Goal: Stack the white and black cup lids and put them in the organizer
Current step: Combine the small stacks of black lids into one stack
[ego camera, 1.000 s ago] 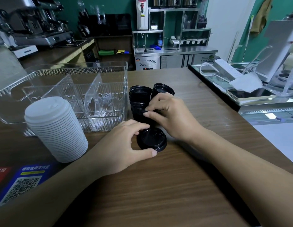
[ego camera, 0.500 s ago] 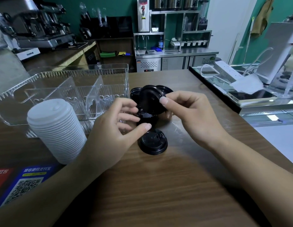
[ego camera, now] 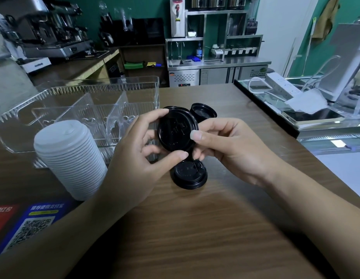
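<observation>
Both my hands hold one black lid (ego camera: 176, 130) tilted up above the wooden table, its top facing me. My left hand (ego camera: 138, 156) pinches its left rim and lower edge; my right hand (ego camera: 225, 146) pinches its right rim. Below it another black lid (ego camera: 190, 175) lies flat on the table. More black lids (ego camera: 204, 112) sit behind, partly hidden by the held lid. A tall stack of white lids (ego camera: 71, 158) stands at the left. The clear plastic organizer (ego camera: 78, 101) with dividers sits behind the white stack.
QR-code stickers (ego camera: 32, 226) lie on the table at the lower left. A raised glass counter edge (ego camera: 265, 109) with a phone (ego camera: 312, 115), power strip and papers runs along the right. An espresso machine (ego camera: 52, 35) stands far back left.
The held black lid has been lifted from the pile and turned up toward me. My left hand left the flat lid on the table and took hold of the raised one.
</observation>
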Action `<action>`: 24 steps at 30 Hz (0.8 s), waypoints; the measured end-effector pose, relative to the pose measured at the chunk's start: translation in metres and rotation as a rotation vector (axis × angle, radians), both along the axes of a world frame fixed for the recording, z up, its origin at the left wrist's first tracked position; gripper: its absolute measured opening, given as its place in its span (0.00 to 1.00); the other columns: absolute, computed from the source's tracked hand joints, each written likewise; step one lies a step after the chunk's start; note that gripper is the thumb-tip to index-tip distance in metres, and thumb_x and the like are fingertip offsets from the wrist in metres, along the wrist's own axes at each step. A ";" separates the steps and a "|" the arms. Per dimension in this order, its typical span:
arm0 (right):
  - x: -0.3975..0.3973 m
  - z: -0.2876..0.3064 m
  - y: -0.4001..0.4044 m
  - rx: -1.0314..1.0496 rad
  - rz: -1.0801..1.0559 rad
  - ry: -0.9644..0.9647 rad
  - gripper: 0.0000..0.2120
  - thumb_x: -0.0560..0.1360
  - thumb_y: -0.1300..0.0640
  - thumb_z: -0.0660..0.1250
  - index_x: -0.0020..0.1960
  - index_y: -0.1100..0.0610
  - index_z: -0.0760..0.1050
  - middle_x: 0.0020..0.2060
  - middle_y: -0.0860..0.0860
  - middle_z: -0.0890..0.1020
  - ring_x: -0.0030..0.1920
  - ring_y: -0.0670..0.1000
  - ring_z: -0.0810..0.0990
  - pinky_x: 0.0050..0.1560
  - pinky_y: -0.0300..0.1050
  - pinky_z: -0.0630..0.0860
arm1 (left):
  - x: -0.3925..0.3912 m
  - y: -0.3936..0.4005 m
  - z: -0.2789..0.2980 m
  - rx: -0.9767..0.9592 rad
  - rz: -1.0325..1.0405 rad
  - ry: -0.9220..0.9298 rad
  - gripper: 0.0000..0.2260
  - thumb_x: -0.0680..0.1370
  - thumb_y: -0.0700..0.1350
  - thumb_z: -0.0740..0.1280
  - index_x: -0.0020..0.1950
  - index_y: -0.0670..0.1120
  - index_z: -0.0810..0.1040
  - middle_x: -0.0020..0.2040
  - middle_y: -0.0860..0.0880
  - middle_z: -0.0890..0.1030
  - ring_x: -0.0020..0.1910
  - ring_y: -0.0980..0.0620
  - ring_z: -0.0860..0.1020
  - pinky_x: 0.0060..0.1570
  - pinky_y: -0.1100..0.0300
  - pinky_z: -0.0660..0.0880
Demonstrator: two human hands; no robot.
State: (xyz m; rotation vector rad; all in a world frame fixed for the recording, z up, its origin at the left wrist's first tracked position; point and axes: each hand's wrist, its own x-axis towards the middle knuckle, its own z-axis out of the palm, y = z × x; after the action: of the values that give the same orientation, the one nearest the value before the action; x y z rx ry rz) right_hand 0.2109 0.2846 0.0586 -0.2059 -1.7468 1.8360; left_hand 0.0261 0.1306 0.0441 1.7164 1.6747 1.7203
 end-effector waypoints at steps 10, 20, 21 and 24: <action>0.016 0.009 0.019 0.617 -0.171 -0.137 0.27 0.73 0.56 0.85 0.70 0.53 0.84 0.61 0.53 0.88 0.59 0.57 0.85 0.62 0.56 0.83 | -0.005 0.000 -0.007 -0.067 0.023 0.127 0.34 0.74 0.47 0.87 0.78 0.53 0.80 0.69 0.56 0.81 0.70 0.52 0.84 0.62 0.52 0.86; 0.024 0.002 0.033 0.888 -0.136 -0.387 0.21 0.71 0.47 0.87 0.61 0.49 0.88 0.56 0.43 0.88 0.58 0.49 0.85 0.60 0.39 0.77 | -0.011 0.001 -0.016 -0.339 0.007 0.219 0.25 0.73 0.56 0.86 0.68 0.62 0.84 0.64 0.63 0.84 0.69 0.61 0.82 0.68 0.53 0.82; 0.023 0.001 0.034 0.893 -0.129 -0.399 0.21 0.71 0.47 0.87 0.61 0.50 0.89 0.56 0.43 0.88 0.58 0.49 0.85 0.60 0.40 0.78 | -0.011 0.002 -0.018 -0.353 0.000 0.224 0.25 0.73 0.56 0.86 0.69 0.62 0.84 0.65 0.63 0.85 0.69 0.61 0.82 0.70 0.53 0.82; 0.024 0.001 0.035 0.888 -0.112 -0.439 0.19 0.71 0.46 0.87 0.60 0.49 0.89 0.55 0.43 0.88 0.57 0.46 0.86 0.61 0.38 0.78 | -0.013 0.004 -0.021 -0.390 -0.022 0.226 0.25 0.75 0.57 0.85 0.70 0.61 0.84 0.66 0.62 0.85 0.69 0.61 0.83 0.72 0.53 0.81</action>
State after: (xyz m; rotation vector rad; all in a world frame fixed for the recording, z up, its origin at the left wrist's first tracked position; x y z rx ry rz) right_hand 0.2353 0.3196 0.0599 -0.3445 -2.6074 0.8267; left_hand 0.0127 0.1341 0.0234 1.7758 1.9190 1.1230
